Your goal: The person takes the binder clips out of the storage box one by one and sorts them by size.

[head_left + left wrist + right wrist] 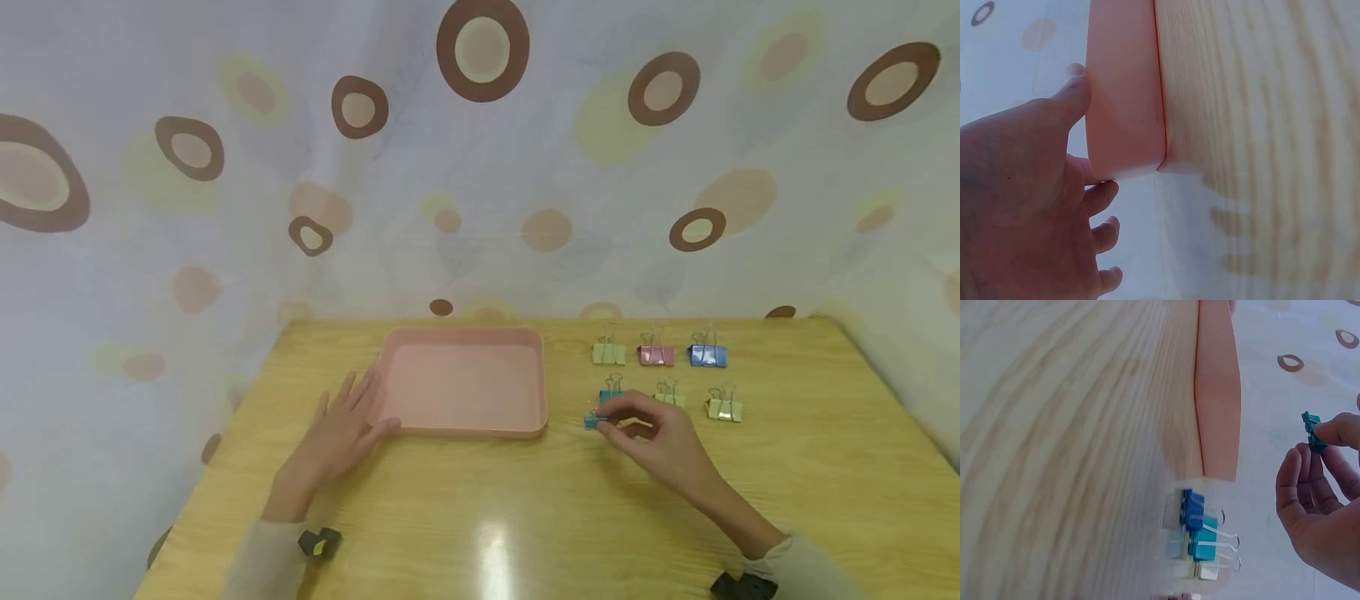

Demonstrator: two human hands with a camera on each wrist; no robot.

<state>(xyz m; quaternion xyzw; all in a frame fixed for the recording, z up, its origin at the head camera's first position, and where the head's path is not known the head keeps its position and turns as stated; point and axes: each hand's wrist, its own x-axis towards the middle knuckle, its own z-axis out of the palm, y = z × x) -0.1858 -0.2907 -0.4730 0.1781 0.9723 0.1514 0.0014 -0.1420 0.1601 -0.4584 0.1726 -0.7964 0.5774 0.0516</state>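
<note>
My right hand [660, 442] pinches a small teal binder clip [592, 422] between thumb and fingertips, right of the pink tray [543, 392]. In the right wrist view the held clip [1311, 430] is raised above the table, partly covered by the thumb. Just behind that hand in the head view is another teal binder clip [609, 395]. My left hand [333, 442] lies at the tray's left side with spread fingers. Its thumb touches the tray wall [1124, 87] near the front left corner, the other fingers extending along the left side.
A pale green clip [608, 355], a pink clip [656, 356] and a blue clip [708, 357] stand in the back row. Two pale clips, one [725, 410] farther right, stand in front of them. A patterned cloth [480, 167] hangs behind the wooden table [450, 500].
</note>
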